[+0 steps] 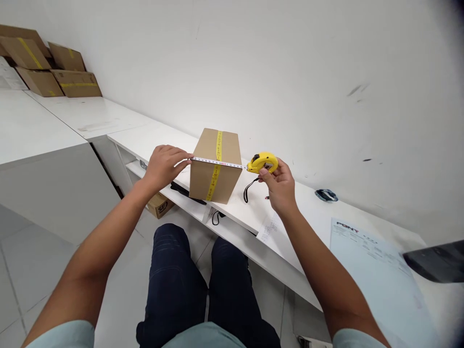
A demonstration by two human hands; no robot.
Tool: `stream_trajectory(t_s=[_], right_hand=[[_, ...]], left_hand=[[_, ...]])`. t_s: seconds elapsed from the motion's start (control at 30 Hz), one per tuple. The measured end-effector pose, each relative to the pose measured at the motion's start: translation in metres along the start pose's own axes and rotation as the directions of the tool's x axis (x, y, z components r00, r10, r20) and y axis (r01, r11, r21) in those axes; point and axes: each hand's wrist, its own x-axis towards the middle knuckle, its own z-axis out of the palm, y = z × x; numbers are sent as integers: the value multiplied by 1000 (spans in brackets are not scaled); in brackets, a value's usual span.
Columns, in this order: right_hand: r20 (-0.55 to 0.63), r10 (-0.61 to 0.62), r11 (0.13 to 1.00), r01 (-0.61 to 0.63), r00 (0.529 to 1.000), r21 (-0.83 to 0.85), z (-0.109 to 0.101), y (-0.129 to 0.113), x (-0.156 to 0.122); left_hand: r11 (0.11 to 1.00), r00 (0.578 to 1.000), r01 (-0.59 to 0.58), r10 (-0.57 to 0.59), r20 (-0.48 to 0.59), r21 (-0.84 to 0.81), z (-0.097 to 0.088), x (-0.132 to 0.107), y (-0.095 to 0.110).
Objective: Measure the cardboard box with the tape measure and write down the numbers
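A brown cardboard box (203,179) with yellow printed tape down its middle stands on the white desk in front of me. My right hand (282,186) grips a yellow tape measure (264,163) just right of the box, its black wrist strap hanging down. The white blade (206,160) is drawn out across the box's upper front edge. At the box's left corner, my left hand (166,164) pinches the blade's end between thumb and fingers.
Taped cardboard boxes (78,84) are stacked at the far left against the wall. Right of me lie a printed sheet (377,270), a roll of tape (326,195) and a black object (435,261). Below the desktop, a shelf (188,198) holds dark items; a small carton (159,205) sits lower.
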Motion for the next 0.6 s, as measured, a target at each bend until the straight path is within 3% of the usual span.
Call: stream_trajectory(t_s=[0.2,0.4,0.6], right_hand=[[25,-34,999,34,999,-11,-7,8,6],[76,-88,995,90,993,-31,-8,11,27],[126,-15,1000,18,992,-19,-2,16,20]], left_hand=[[990,989,-140,138,-58,-31,2,8,1],[992,992,-108,104,-72,-58,-5,20,-4],[979,992,26,-1,124,-202,-5,16,-8]])
